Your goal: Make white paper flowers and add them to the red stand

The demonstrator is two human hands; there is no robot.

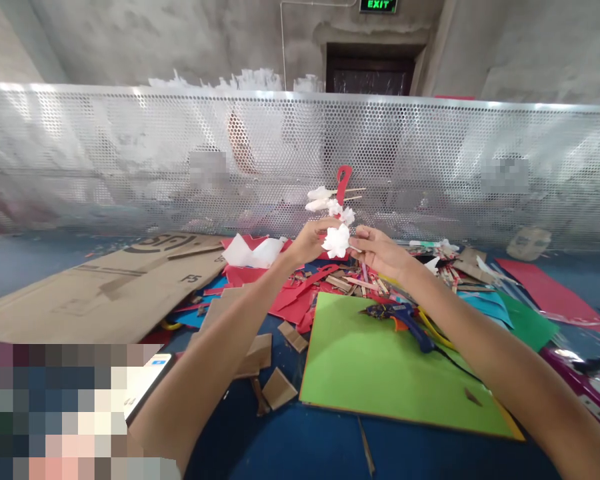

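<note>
Both my arms reach forward at chest height over the table. My left hand (313, 240) is closed, its fingertips at the lower end of a red curled strip (343, 185). Small white flowers (348, 216) and white bud-like pieces (319, 200) on thin sticks sit about that strip. My right hand (379, 248) pinches a larger white ruffled flower (336, 241) by its right side, where a short thin stem shows. This flower is in front of my left fingertips and partly hides them.
A blue glue gun (405, 321) lies on a green board (380, 373), its cord running right. Cardboard (145, 283), red paper (293, 300) and loose scraps (280, 388) cover the table. A perforated metal panel (180, 147) stands behind. A phone (147, 387) is at lower left.
</note>
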